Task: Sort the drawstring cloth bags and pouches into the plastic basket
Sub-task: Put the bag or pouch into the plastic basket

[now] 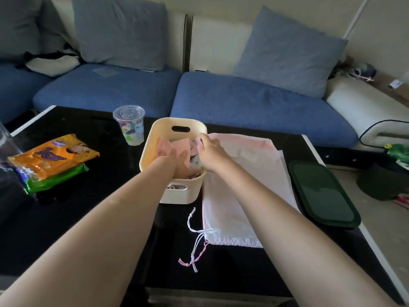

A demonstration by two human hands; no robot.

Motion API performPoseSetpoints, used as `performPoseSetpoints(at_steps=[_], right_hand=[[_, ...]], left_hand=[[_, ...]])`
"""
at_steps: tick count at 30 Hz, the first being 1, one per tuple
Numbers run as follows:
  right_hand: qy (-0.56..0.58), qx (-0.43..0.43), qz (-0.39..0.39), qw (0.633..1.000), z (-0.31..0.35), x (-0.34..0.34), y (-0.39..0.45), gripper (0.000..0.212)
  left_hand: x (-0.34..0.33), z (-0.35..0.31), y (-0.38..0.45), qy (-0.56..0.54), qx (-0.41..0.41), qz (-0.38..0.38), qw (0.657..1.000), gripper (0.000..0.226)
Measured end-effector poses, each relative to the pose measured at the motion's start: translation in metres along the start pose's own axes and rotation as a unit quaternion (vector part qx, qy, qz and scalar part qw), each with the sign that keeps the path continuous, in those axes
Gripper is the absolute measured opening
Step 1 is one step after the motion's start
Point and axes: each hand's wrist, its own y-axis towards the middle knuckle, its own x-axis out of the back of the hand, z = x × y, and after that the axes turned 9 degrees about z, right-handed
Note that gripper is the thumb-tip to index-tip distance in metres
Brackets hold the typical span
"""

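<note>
Both hands reached into a cream plastic basket (155,138) on a black glass table (88,207). The left hand (177,166) was plunged among the pouches inside, fingers hidden, so its grip could not be told. The right hand (209,149), fingers curled, appeared to pinch a small pink printed pouch (194,145) at the basket's right rim. Under that hand's forearm lay a large pale pink drawstring bag (232,209), touching the basket's right wall, cords trailing toward the person. Left of the left hand sat an orange snack packet (55,156); beyond it, a lidded plastic cup (130,126).
</note>
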Motion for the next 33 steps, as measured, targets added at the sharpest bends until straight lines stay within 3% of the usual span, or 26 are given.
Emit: performPoseSetpoints(at_steps=[3,6,11,14,16,21,23,25,27,29,33], right_hand=[[0.073,0.033,-0.062,0.995,-0.001,0.003,-0.010,0.043],[0.109,0.048,-0.104,0.987,-0.009,0.012,-0.026,0.048],[0.060,0.023,-0.106,0.992,-0.046,0.028,-0.055,0.038],[-0.013,-0.017,-0.069,0.997,-0.071,0.030,-0.077,0.025],[-0.024,-0.032,-0.017,0.999,-0.087,0.024,-0.096,0.028],[0.028,-0.029,0.073,0.997,-0.108,0.000,-0.134,0.021],[0.029,-0.027,0.119,0.992,-0.111,-0.007,-0.144,0.014],[-0.033,-0.017,0.164,0.986,-0.108,-0.008,-0.151,0.022],[-0.123,-0.001,0.162,0.979,-0.105,-0.011,-0.154,0.034],[-0.186,0.027,0.139,0.972,-0.105,-0.016,-0.153,0.033],[-0.125,0.069,0.078,0.987,-0.107,-0.015,-0.150,0.012]], left_hand=[[0.003,-0.001,-0.011,-0.035,-0.036,-0.041,0.998,0.074],[0.023,-0.005,-0.028,-0.072,-0.066,-0.170,0.981,0.051],[0.047,-0.045,-0.062,-0.176,-0.142,-0.325,0.918,0.053],[0.030,-0.076,-0.083,-0.198,-0.221,-0.375,0.878,0.036],[0.008,-0.093,-0.089,-0.188,-0.231,-0.368,0.881,0.025],[-0.045,-0.105,-0.085,-0.190,-0.199,-0.214,0.937,0.024],[-0.066,-0.102,-0.081,-0.220,-0.183,-0.184,0.940,0.023],[-0.075,-0.098,-0.078,-0.243,-0.168,-0.168,0.941,0.021],[-0.073,-0.095,-0.077,-0.253,-0.160,-0.174,0.938,0.019],[-0.070,-0.093,-0.078,-0.263,-0.156,-0.185,0.934,0.020],[-0.075,-0.097,-0.081,-0.241,-0.170,-0.171,0.940,0.038]])
